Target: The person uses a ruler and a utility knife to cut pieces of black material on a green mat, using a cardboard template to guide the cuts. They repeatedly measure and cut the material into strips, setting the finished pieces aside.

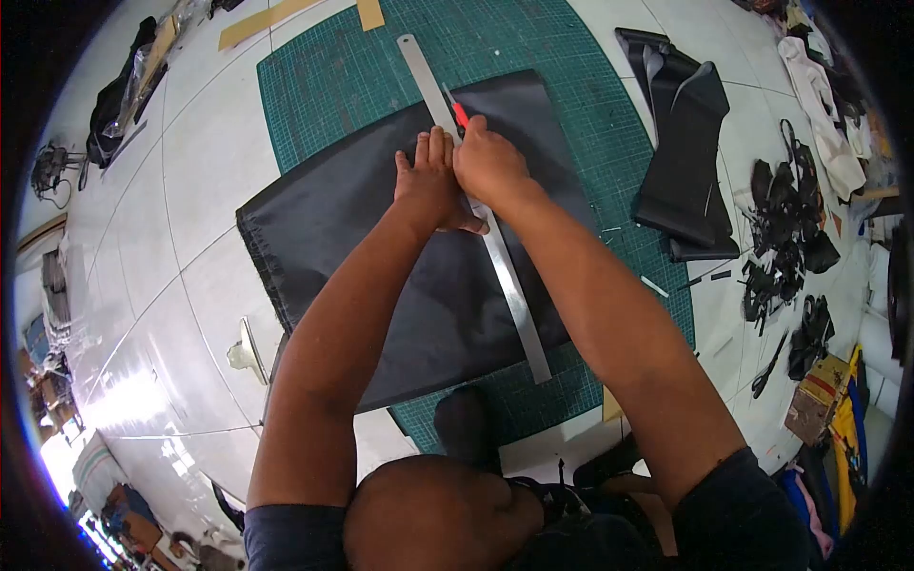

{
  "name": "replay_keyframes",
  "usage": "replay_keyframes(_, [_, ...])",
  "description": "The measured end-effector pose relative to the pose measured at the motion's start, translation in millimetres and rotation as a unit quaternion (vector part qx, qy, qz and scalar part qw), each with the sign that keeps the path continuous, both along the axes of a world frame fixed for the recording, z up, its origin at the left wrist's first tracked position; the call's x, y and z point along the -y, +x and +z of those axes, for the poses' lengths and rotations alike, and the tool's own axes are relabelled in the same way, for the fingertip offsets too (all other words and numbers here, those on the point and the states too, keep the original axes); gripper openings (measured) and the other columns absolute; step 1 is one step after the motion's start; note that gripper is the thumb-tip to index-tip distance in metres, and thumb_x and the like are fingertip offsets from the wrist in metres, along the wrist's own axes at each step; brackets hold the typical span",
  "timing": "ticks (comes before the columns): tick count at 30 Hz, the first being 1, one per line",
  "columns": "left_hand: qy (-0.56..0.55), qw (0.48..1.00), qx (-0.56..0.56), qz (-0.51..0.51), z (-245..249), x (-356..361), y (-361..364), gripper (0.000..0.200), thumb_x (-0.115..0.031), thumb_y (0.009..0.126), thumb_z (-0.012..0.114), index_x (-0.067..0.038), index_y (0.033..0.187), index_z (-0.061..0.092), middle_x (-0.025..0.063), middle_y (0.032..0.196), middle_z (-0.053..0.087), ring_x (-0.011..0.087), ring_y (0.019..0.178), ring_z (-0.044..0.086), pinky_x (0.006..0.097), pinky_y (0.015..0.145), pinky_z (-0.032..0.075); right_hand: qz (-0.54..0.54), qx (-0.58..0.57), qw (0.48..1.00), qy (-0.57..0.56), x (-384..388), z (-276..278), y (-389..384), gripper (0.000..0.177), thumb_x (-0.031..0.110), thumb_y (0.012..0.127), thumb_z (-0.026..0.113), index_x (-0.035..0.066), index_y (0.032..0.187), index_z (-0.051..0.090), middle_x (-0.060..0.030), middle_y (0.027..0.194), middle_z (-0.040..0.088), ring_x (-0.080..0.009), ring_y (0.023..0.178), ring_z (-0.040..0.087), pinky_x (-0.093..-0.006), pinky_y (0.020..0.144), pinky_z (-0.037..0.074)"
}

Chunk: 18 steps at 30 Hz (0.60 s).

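A long metal ruler (509,285) lies slantwise across a sheet of black fabric (352,247), which rests on a green cutting mat (328,86). My left hand (430,186) is spread over the ruler and the fabric, fingers apart, pressing down with nothing in its grasp. Just to its right, my right hand (490,164) is closed around a red cutter (461,115). The cutter's blade points away from me, close to the ruler's right edge. Most of its handle is hidden inside my fist.
Folded black material (681,171) lies right of the mat, with black scraps (781,238) farther right. A metal clip (248,352) is on the tiled floor (190,333) at the left. Yellowish strips (257,26) lie at the top. A dark-covered foot (465,423) is near the fabric's lower edge.
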<state>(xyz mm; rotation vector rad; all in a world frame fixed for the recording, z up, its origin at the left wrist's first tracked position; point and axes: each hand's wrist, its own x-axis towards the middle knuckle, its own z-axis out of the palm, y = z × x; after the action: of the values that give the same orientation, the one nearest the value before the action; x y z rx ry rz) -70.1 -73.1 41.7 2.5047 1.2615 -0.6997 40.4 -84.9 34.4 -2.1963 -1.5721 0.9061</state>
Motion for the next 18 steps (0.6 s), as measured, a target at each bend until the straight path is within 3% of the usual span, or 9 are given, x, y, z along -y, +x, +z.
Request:
replay_keyframes(5, [0.003, 1.000, 0.008, 0.005, -1.3, 0.0, -0.1, 0.145, -0.075, 0.056, 0.081, 0.001, 0.157, 0.009, 0.0190, 0.164, 0.011, 0.0360, 0.153, 0.010, 0.0592, 0.117, 0.024, 0.003, 0.011, 0.999, -0.033, -2.3, -1.0, 1.1, 0.037, 0.023, 0.094, 0.050, -0.005, 0.118, 0.046, -0.0320, 0.114, 0.064, -0.0464, 0.111, 0.062, -0.0542, 0.096, 0.049])
replay_keyframes(11, [0.011, 1.000, 0.002, -0.005, -2.2, -0.7, -2.0, 0.147, -0.076, 0.054, 0.081, 0.001, 0.157, 0.008, 0.0180, 0.164, 0.010, 0.0364, 0.152, 0.011, 0.0595, 0.116, 0.026, -0.010, -0.010, 0.999, -0.043, -8.8, 1.0, -1.3, 0.035, 0.023, 0.096, 0.048, -0.004, 0.119, 0.047, -0.0318, 0.115, 0.064, -0.0469, 0.111, 0.062, -0.0542, 0.096, 0.049])
replay_keyframes(14, [0.003, 1.000, -0.004, -0.013, 0.8, -0.8, 2.1, 0.148, -0.078, 0.054, 0.080, 0.001, 0.156, 0.008, 0.0185, 0.164, 0.010, 0.0367, 0.152, 0.011, 0.0599, 0.116, 0.026, 0.000, -0.023, 0.997, -0.079, -13.9, 17.1, 2.6, 0.036, 0.026, 0.099, 0.047, -0.003, 0.121, 0.051, -0.0273, 0.125, 0.062, -0.0404, 0.118, 0.061, -0.0498, 0.100, 0.049])
replay_keyframes(18, [0.027, 0.999, -0.004, -0.019, -8.6, -1.9, 1.1, 0.150, -0.079, 0.052, 0.079, 0.004, 0.156, 0.009, 0.0197, 0.163, 0.012, 0.0374, 0.152, 0.013, 0.0603, 0.115, 0.027, 0.007, -0.009, 0.991, -0.130, -2.5, 20.4, 4.8, 0.035, 0.023, 0.099, 0.050, -0.002, 0.124, 0.048, -0.0271, 0.125, 0.062, -0.0405, 0.118, 0.061, -0.0501, 0.100, 0.048])
